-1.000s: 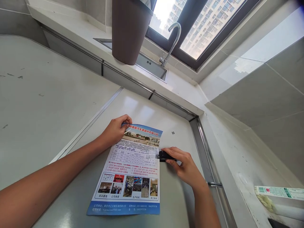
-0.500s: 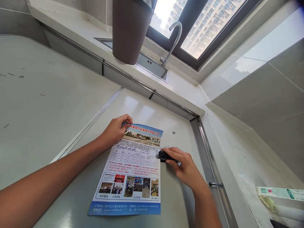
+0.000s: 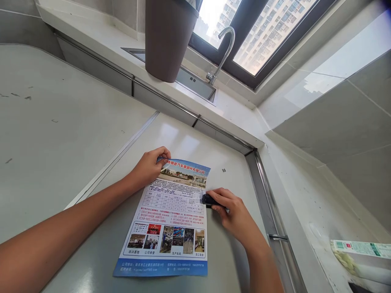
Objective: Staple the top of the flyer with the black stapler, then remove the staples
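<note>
A printed flyer (image 3: 166, 215) with blue bands, a table of figures and small photos lies in front of me. My left hand (image 3: 152, 165) pinches its top left corner between thumb and fingers. At the flyer's right edge, my right hand (image 3: 235, 209) is closed around a small black stapler (image 3: 210, 200), whose front end laps over the paper. Rows of thin silvery staples (image 3: 199, 181) show on the flyer's right side, above and beside the stapler's front. The underside of the paper is hidden.
The pale surface (image 3: 100, 162) holds a few loose staple bits (image 3: 224, 170). Beyond it, a brown bin (image 3: 169, 40) stands by a sink (image 3: 195, 83) with a curved tap (image 3: 226, 53) under a window. A green-and-white package (image 3: 360, 250) lies at right.
My right hand's fingers have shifted slightly on the stapler, which stays at about the same place on the flyer's edge. My left hand has not visibly moved.
</note>
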The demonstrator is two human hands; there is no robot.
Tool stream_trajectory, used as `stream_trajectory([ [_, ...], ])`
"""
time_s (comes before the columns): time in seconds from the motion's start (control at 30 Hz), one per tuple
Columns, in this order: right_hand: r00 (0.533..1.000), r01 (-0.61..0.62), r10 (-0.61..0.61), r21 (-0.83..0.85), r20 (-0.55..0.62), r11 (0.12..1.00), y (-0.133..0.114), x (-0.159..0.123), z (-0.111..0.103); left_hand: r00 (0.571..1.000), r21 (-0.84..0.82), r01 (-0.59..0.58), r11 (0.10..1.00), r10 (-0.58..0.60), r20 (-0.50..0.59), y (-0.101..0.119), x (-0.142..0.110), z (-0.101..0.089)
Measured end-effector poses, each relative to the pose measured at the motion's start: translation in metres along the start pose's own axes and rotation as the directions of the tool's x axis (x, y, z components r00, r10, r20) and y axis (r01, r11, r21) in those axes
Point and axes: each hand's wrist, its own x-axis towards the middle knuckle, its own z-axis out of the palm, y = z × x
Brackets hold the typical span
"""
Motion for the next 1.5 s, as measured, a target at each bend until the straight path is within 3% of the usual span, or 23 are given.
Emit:
stream_trajectory([
  [0.2,0.999,-0.029,0.039,-0.305,0.027,0.952,-0.012,0.004,0.013,1.0,0.016,-0.008,1.0,0.008,-0.01,0.0,-0.001,-0.001],
  [0.33,0.998,-0.026,0.047,-0.395,0.044,0.918,-0.017,0.008,0.018,1.0,0.022,-0.022,1.0,0.022,-0.003,0.0,-0.002,-0.002],
  [0.4,0.999,-0.019,0.035,-0.355,0.037,0.935,-0.018,0.007,0.015,1.0,0.038,-0.027,0.999,0.028,-0.008,-0.001,-0.001,-0.002],
  [0.6,0.999,-0.048,0.048,-0.01,-0.006,0.999,-0.002,-0.004,-0.013,0.999,0.08,-0.048,0.996,0.048,-0.006,-0.003,0.0,-0.001],
  [0.83,0.974,-0.225,0.223,0.096,0.03,0.97,0.03,-0.012,-0.022,0.996,0.075,-0.081,0.994,0.079,0.03,-0.001,-0.001,-0.001],
  [0.93,0.95,-0.304,0.306,0.048,-0.054,0.951,0.037,-0.014,-0.019,0.995,0.099,-0.09,0.991,0.085,0.052,0.0,-0.001,-0.001],
  [1.1,0.842,-0.503,0.436,-0.168,-0.318,0.848,0.038,-0.014,-0.016,0.991,0.167,-0.127,0.978,0.118,0.064,-0.004,0.001,0.0],
  [1.23,0.779,-0.53,0.413,-0.143,-0.473,0.836,0.018,0.0,-0.009,0.99,0.233,-0.14,0.962,0.132,0.051,-0.013,0.003,0.003],
  [1.37,0.838,-0.382,0.373,0.06,-0.399,0.922,-0.033,0.026,0.014,0.99,0.221,-0.143,0.965,0.136,0.049,-0.022,0.006,0.004],
  [1.5,0.901,-0.304,0.334,0.148,-0.275,0.941,-0.082,0.05,0.044,0.989,0.155,-0.095,0.983,0.111,-0.096,-0.02,0.006,0.001],
])
